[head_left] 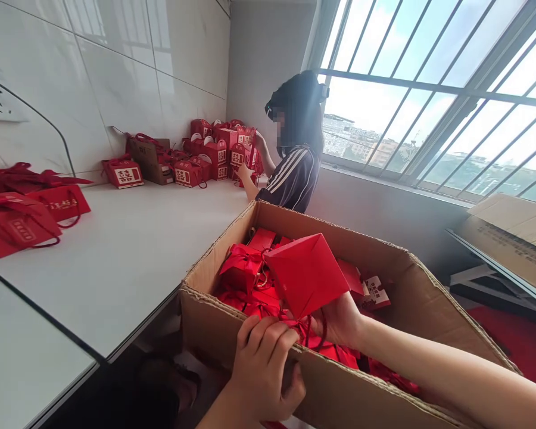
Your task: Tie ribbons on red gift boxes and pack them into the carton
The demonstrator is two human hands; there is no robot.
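Observation:
In the head view a big open cardboard box (pixel 357 387) stands in front of me. My left hand (pixel 265 363) grips its near rim, fingers bent over the edge and thumb outside. Inside the box my right hand (pixel 339 322) holds a red gift box (pixel 308 274), tilted with a plain square face toward me. A dark cord handle hangs by its fingers, which are partly hidden behind the gift box. Around and beneath lie several more red gift boxes with ribbon bows (pixel 243 262). A small white-and-red printed carton (pixel 376 292) lies near the far right wall.
Left of the box is a white counter (pixel 161 238) with red gift bags (pixel 22 223) at its near left. Another person (pixel 290 173) handles red boxes (pixel 217 152) stacked at the back. A barred window (pixel 406 119) and a shelf with flattened cardboard (pixel 513 244) are to the right.

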